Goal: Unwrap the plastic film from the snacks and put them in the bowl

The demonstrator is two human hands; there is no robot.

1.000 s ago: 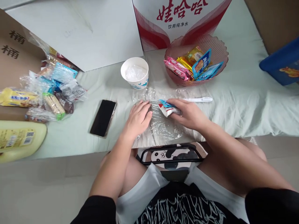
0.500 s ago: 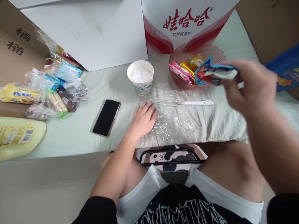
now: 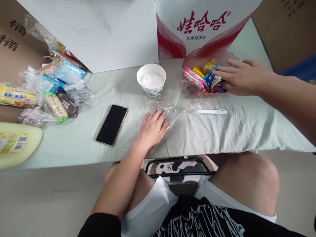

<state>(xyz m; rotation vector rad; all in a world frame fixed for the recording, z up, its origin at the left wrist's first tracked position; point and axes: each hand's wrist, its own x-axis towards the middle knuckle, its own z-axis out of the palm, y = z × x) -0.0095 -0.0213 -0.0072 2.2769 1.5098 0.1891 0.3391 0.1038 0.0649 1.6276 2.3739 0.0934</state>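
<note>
Your left hand (image 3: 154,126) is lying palm down near the middle of the near edge of the cloth-covered surface (image 3: 192,135), fingers slightly spread, pressing on what looks like one piece of clear plastic film (image 3: 164,102) without gripping it. Your right hand (image 3: 247,77) is hanging over the right rim of one ribbed pink bowl (image 3: 212,54), fingers stretched out and apparently holding nothing; whether the fingertips are touching the packets inside is impossible to tell. Spreading those fingers fully, clear of the wrappers, is probably the surest way of leaving the packets settled; pressing evenly with the left palm should be stopping the film from slipping. The bowl, toward the far edge, is holding what look like two pink packets (image 3: 194,79), two yellow-gold packets (image 3: 209,65) and at least one blue packet (image 3: 209,78); overlaps are hiding the exact count. One paper cup (image 3: 153,91) is standing left of the bowl, and one slim white tool (image 3: 212,112), its kind unclear, is lying in front. One smartphone (image 3: 112,125) is resting left of your left hand. Farther out, one pale yellow jug (image 3: 19,141) is standing at the near edge's left end, at least six wrapped snacks (image 3: 55,107) are lying beyond it, and one white carton (image 3: 123,33) and one drinking-water carton (image 3: 202,24) are lining the far edge.
</note>
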